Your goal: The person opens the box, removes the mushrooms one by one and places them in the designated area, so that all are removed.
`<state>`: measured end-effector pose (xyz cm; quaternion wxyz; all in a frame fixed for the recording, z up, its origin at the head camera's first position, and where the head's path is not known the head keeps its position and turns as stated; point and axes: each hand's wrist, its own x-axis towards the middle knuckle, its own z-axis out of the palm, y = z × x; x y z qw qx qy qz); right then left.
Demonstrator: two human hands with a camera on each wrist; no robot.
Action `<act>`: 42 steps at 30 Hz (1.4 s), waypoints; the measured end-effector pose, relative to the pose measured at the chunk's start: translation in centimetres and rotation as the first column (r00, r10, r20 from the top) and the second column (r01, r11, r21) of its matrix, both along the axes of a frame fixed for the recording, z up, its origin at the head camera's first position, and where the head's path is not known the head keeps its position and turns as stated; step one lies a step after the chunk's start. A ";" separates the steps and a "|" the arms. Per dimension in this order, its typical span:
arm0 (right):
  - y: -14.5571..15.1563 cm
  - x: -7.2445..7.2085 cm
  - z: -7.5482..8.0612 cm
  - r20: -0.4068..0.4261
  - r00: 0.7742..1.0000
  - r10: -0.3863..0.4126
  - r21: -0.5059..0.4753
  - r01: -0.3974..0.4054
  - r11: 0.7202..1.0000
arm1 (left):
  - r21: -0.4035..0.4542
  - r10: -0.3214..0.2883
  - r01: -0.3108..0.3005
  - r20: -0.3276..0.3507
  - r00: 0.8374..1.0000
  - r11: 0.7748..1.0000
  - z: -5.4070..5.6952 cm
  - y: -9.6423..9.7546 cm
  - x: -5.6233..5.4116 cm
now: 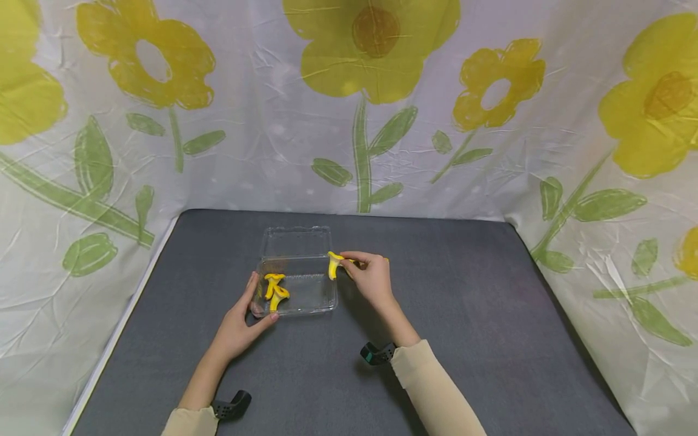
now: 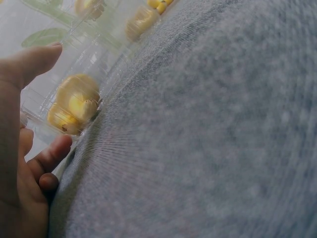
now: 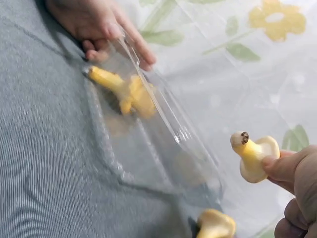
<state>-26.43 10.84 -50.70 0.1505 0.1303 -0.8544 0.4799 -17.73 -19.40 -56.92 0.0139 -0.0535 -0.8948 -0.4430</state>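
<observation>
A clear plastic clamshell box (image 1: 308, 297) lies on the table, its lid (image 1: 297, 242) folded back on the far side. Two yellow mushrooms (image 1: 278, 297) with trumpet-shaped caps are in the left part of the box. My left hand (image 1: 237, 327) holds the box's left end, thumb at the near corner and fingers along the side. Above the box's right edge, my right hand (image 1: 373, 281) pinches another yellow mushroom (image 3: 252, 161) by its cap, the dark-tipped stem pointing away from the fingers. One more mushroom (image 3: 216, 225) is outside the box, mostly hidden behind the right hand in the head view.
A dark grey cloth (image 1: 480, 327) covers the table. White sheets with printed yellow flowers (image 1: 376, 36) hang at the back and both sides. Each wrist wears a black strap device, one on the left (image 1: 233, 404) and one on the right (image 1: 376, 353).
</observation>
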 end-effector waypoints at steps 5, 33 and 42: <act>1.5 0.2 -0.7 0.030 0.999 -0.041 -0.011 0.042 0.999 | 0.019 0.001 -0.001 0.004 1.000 1.000 0.0 0.0 0.0; 4.9 2.1 -5.9 0.099 0.992 0.073 -0.046 -0.069 0.997 | 0.015 0.005 -0.005 0.003 1.000 1.000 0.0 0.0 -0.1; 5.1 2.3 -6.6 0.067 0.996 0.067 0.001 -0.067 0.998 | -0.005 0.005 -0.005 -0.012 1.000 1.000 -0.1 0.1 -0.1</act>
